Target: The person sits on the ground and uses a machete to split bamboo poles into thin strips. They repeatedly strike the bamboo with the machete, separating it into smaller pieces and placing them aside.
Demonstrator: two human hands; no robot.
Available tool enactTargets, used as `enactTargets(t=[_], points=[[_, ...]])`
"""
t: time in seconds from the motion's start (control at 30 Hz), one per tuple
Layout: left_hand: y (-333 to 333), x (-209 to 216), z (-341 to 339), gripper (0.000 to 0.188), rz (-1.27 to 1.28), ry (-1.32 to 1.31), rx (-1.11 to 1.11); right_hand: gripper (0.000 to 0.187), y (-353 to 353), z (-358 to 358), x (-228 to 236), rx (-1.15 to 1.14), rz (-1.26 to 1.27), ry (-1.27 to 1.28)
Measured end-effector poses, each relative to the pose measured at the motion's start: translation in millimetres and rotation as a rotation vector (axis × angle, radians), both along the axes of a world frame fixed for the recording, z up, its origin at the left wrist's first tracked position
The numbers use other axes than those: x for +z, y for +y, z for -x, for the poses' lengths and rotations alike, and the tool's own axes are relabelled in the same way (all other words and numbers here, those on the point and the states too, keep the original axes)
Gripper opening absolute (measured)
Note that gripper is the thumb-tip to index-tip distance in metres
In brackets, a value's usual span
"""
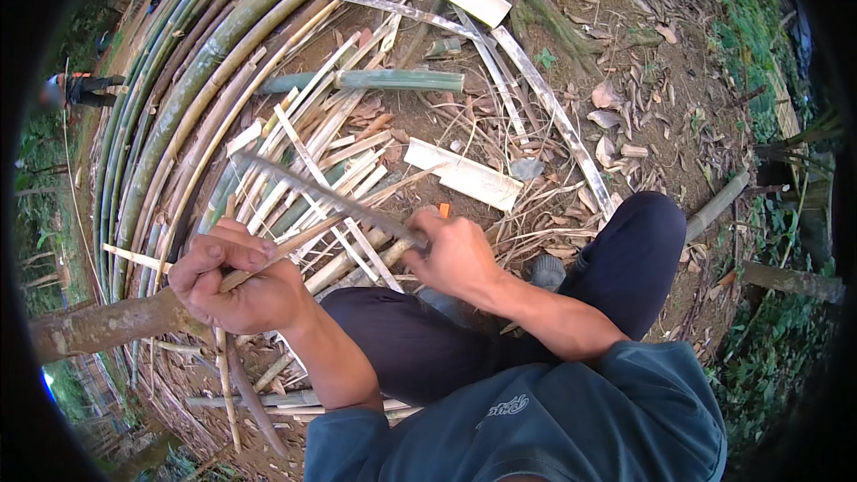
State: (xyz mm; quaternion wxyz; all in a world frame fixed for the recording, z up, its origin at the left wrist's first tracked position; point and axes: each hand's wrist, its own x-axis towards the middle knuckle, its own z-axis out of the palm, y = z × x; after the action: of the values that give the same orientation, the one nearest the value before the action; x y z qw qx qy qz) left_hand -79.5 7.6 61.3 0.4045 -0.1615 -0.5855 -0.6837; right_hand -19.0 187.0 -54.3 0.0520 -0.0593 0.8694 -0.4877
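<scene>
My left hand point(237, 277) is closed round a thin bamboo strip point(308, 234), which slants up to the right from my fingers. My right hand point(453, 254) grips the handle of a long, dark-bladed machete point(321, 195). The blade points up and left and crosses the strip; whether the two touch I cannot tell. A small orange piece point(444, 210) shows beside my right thumb, its kind unclear. Split pale bamboo strips point(308, 143) lie heaped on the ground beyond both hands.
Long bamboo poles point(214, 45) curve along the left. A thick branch point(116, 326) reaches in close to my left hand. Split bamboo halves point(464, 177) and a green bamboo length point(402, 79) lie ahead, near tree roots point(527, 0). A person point(85, 89) stands far left.
</scene>
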Motion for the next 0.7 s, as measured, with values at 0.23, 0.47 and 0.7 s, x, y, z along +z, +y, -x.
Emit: enactTargets(t=[0.23, 0.47, 0.7], points=[[8.1, 1.9, 8.0, 0.019, -0.041, 0.020, 0.071, 0.037, 45.9, 32.4, -158.0, -0.162, -0.277, -0.593], [-9.3, 6.9, 15.9, 0.018, -0.029, -0.008, 0.144, 0.049, 7.6, 21.0, -101.0, -0.139, -0.112, -0.471], [-28.9, 5.2, 23.8, 0.016, -0.116, -0.046, 0.249, 0.032, 26.8, 12.5, -194.8, -0.297, -0.329, -0.630]])
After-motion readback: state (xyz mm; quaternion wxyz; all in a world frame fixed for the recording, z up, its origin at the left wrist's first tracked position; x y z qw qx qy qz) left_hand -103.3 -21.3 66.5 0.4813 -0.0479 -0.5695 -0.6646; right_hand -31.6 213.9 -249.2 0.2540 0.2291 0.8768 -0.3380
